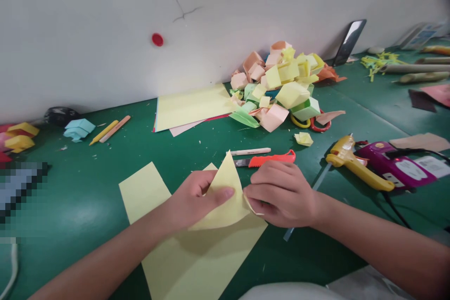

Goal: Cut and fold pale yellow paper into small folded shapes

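A small piece of pale yellow paper (225,211), curved and coming to a point at the top, is held up between both hands. My left hand (197,197) grips it with the thumb flat across its front and the fingers behind. On the paper's right edge my right hand (281,194) is closed, its fingers pinching a folded-over part. Below them a larger sheet of yellow paper (186,272) lies on the green table. An orange utility knife (270,158) with its blade out and a pale marker (249,152) lie just behind the hands.
A yellow glue gun (365,168) and a purple power box (397,164) stand at right. Behind are a heap of folded paper pieces (281,79), scissors (320,123) and stacked yellow sheets (193,105). A phone (349,42) leans on the wall. Two markers (110,130) lie left.
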The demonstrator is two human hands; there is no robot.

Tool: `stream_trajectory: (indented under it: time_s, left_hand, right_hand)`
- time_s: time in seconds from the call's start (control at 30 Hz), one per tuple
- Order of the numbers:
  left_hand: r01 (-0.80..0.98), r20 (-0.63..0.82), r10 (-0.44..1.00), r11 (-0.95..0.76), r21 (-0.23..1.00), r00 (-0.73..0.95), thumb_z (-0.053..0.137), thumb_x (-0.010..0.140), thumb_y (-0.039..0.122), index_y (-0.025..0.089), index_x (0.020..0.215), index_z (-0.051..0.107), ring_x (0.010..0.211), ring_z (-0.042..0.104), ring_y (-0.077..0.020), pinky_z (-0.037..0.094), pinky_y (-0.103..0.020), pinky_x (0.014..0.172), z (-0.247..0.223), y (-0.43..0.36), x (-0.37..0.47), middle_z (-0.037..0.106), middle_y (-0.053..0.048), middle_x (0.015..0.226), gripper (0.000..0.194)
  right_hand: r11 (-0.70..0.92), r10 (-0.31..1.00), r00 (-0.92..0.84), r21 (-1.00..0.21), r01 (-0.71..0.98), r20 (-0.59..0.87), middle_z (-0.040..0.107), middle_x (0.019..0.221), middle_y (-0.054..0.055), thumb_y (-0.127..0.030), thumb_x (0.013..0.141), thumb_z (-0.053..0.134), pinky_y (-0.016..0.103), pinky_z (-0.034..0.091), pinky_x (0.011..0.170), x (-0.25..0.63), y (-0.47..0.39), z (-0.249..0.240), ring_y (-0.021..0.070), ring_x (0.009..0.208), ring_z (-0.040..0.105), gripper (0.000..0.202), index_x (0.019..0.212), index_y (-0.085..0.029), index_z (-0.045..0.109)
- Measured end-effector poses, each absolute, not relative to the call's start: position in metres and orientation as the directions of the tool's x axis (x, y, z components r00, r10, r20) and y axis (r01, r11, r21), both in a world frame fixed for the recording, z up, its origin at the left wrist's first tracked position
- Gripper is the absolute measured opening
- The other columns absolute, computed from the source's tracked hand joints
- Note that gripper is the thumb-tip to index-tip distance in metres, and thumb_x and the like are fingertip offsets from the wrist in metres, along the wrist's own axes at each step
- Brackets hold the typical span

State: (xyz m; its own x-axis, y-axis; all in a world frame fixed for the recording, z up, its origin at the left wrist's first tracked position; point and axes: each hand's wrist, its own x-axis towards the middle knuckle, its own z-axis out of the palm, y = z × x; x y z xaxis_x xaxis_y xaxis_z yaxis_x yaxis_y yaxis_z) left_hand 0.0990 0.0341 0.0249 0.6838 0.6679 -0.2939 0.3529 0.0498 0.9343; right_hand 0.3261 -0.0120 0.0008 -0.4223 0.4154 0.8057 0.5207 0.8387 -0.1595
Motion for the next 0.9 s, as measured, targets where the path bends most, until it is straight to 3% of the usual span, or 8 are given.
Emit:
stream_trajectory:
  time_s: [0.1, 0.2, 0.3, 0.4, 0.5, 0.6, 0.7, 0.9]
  left_hand:
    - [0.325, -0.052, 0.681, -0.28, 0.903, 0.73, 0.068, 0.088, 0.04, 0.017, 0.082, 0.064, 0.064, 0.057, -0.0125, 0.043, -0.021, 0.056, 0.03, 0.029, 0.101, 0.063, 0.0, 0.075, 0.024]
    - [0.215, 0.29, 0.59, -0.638, 0.739, 0.753, 0.067, 0.089, 0.024, 0.018, 0.084, 0.066, 0.071, 0.063, -0.0132, 0.049, -0.022, 0.064, 0.033, 0.024, 0.104, 0.068, -0.001, 0.079, 0.008]
    - [0.152, 0.562, 0.405, -0.884, 0.442, 0.721, 0.061, 0.093, 0.016, 0.017, 0.094, 0.067, 0.074, 0.064, -0.0141, 0.051, -0.026, 0.067, 0.034, 0.02, 0.103, 0.07, -0.004, 0.083, 0.006]
    - [0.188, 0.7, 0.197, -0.978, 0.091, 0.687, 0.06, 0.093, 0.011, 0.017, 0.094, 0.068, 0.073, 0.064, -0.016, 0.05, -0.031, 0.063, 0.037, 0.017, 0.099, 0.072, -0.004, 0.084, 0.01]
    - [0.227, 0.723, 0.018, -0.955, -0.193, 0.69, 0.069, 0.085, 0.006, 0.019, 0.08, 0.07, 0.068, 0.063, -0.0154, 0.049, -0.033, 0.058, 0.044, 0.016, 0.095, 0.071, 0.0, 0.078, 0.014]
    - [0.225, 0.674, -0.077, -0.91, -0.349, 0.735, 0.077, 0.078, 0.006, 0.021, 0.071, 0.071, 0.062, 0.058, -0.0131, 0.046, -0.032, 0.052, 0.051, 0.015, 0.093, 0.069, 0.003, 0.074, 0.018]
    - [0.24, 0.677, -0.122, -0.877, -0.415, 0.726, 0.078, 0.078, 0.008, 0.024, 0.068, 0.07, 0.061, 0.055, -0.0122, 0.043, -0.032, 0.05, 0.053, 0.013, 0.093, 0.068, 0.004, 0.074, 0.02]
    - [0.252, 0.665, -0.118, -0.865, -0.433, 0.737, 0.079, 0.077, 0.008, 0.025, 0.066, 0.071, 0.063, 0.054, -0.0123, 0.043, -0.032, 0.05, 0.049, 0.013, 0.093, 0.069, 0.006, 0.074, 0.022]
  right_hand:
    - [0.846, 0.355, -0.461, -0.069, 0.529, 0.813, 0.065, 0.08, 0.003, -0.011, 0.082, 0.07, 0.031, 0.052, 0.062, 0.328, -0.015, 0.001, 0.0164, 0.069, 0.057, 0.013, 0.091, -0.019, 0.065]
    - [0.851, 0.291, -0.469, -0.002, 0.525, 0.833, 0.064, 0.078, 0.002, -0.01, 0.08, 0.071, 0.031, 0.05, 0.057, 0.329, -0.017, 0.005, 0.0158, 0.066, 0.056, 0.014, 0.087, -0.021, 0.066]
    - [0.861, 0.278, -0.448, -0.013, 0.509, 0.85, 0.064, 0.076, 0.001, -0.01, 0.081, 0.066, 0.031, 0.049, 0.055, 0.328, -0.02, 0.011, 0.0158, 0.064, 0.054, 0.014, 0.084, -0.023, 0.065]
    - [0.865, 0.373, -0.41, -0.152, 0.478, 0.833, 0.064, 0.078, 0.003, -0.012, 0.081, 0.061, 0.033, 0.051, 0.058, 0.328, -0.022, 0.017, 0.0169, 0.064, 0.054, 0.013, 0.088, -0.022, 0.064]
    - [0.846, 0.496, -0.392, -0.331, 0.418, 0.775, 0.063, 0.077, 0.004, -0.018, 0.084, 0.058, 0.034, 0.05, 0.06, 0.329, -0.024, 0.019, 0.0182, 0.064, 0.056, 0.008, 0.089, -0.02, 0.062]
    - [0.805, 0.592, -0.411, -0.487, 0.337, 0.693, 0.063, 0.076, 0.005, -0.026, 0.089, 0.056, 0.033, 0.047, 0.059, 0.325, -0.024, 0.017, 0.0181, 0.064, 0.055, 0.01, 0.089, -0.019, 0.063]
    - [0.761, 0.646, -0.4, -0.593, 0.264, 0.651, 0.064, 0.077, 0.005, -0.028, 0.092, 0.056, 0.031, 0.048, 0.059, 0.32, -0.026, 0.015, 0.0168, 0.066, 0.055, 0.012, 0.09, -0.018, 0.064]
    - [0.692, 0.711, -0.371, -0.689, 0.216, 0.598, 0.062, 0.076, 0.003, -0.012, 0.09, 0.057, 0.026, 0.05, 0.06, 0.316, -0.032, 0.02, 0.0134, 0.067, 0.055, 0.009, 0.09, -0.018, 0.063]
